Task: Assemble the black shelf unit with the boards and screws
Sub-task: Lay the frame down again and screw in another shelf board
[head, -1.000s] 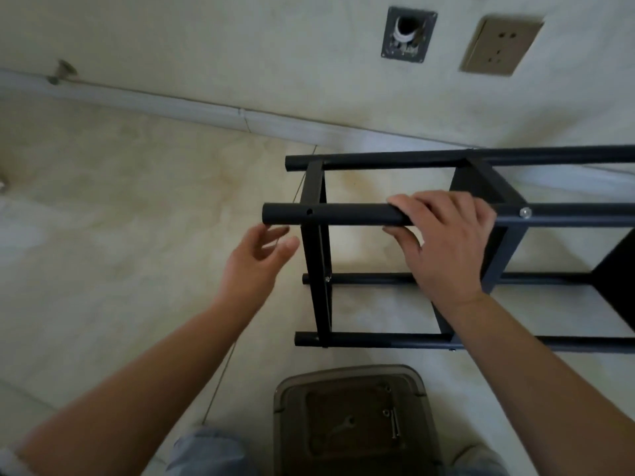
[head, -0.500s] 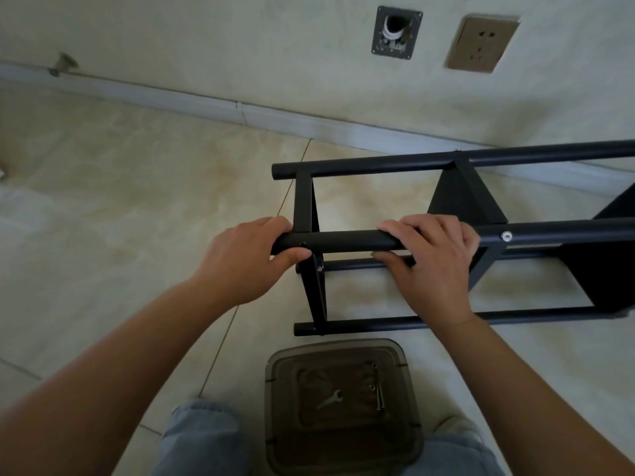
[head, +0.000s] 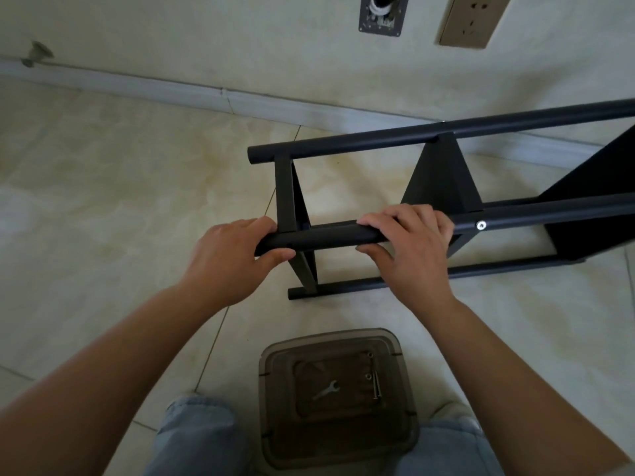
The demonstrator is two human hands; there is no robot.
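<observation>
Shelf unit (head: 443, 173) lies on its side on the tiled floor (head: 103, 187), close to the wall (head: 240, 46) and its skirting. Finish: matte black throughout. Four round tubes run left to right; the two lower ones rest on the floor, the two upper ones are raised. The near upper tube (head: 330, 235) is the one in hand.

Three black boards stand on edge between the tubes: one at the left end (head: 287, 197), one mid-frame (head: 441, 176), a third at the right edge of view (head: 594, 201), partly cut off. A silver screw head (head: 481, 225) shows on the near upper tube where the middle board meets it. Left tube ends are open and project just past the left board.

Left hand (head: 226, 255): fingers over the top and thumb beneath the left end of the near upper tube, wrapped round it. Right hand (head: 412, 249): curled over the same tube just left of the middle board, thumb under. Both grips closed on the tube.

On the floor between the knees, nearer than the frame and apart from it: a translucent brown box (head: 340, 400). Inside: a small flat wrench (head: 325, 390) and a few long screws (head: 376, 383) along the right side.

Wall above carries a socket (head: 469, 20) and a metal plate with a pipe opening (head: 380, 13).
</observation>
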